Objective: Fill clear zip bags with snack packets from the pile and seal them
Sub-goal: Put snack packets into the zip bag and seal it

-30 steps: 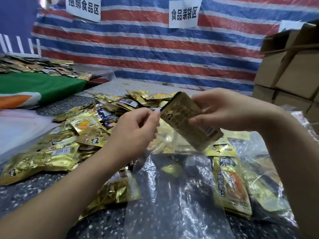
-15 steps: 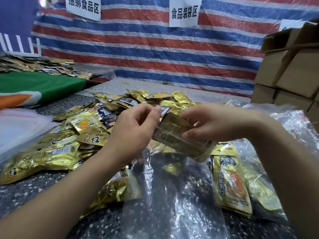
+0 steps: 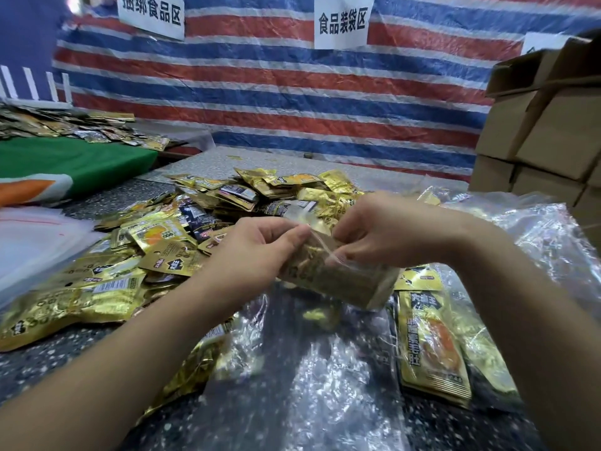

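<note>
Lowered since a second ago, my right hand (image 3: 383, 232) pinches the packets (image 3: 338, 275) slanting down-right into the zip bag (image 3: 312, 369), whose mouth my left hand (image 3: 257, 249) pinches beside it.

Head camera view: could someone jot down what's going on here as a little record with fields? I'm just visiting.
Setting: speckled table in front of a striped tarp wall
Left hand: pinches the mouth of a clear zip bag
Right hand: grips a gold snack packet, pushing it into the bag's mouth
Supply: pile of gold packets to the left and behind the hands
Beside the bag: another packet lying under clear plastic on the right
Background: cardboard boxes, two paper signs
Bag seal: not yet closed
</note>
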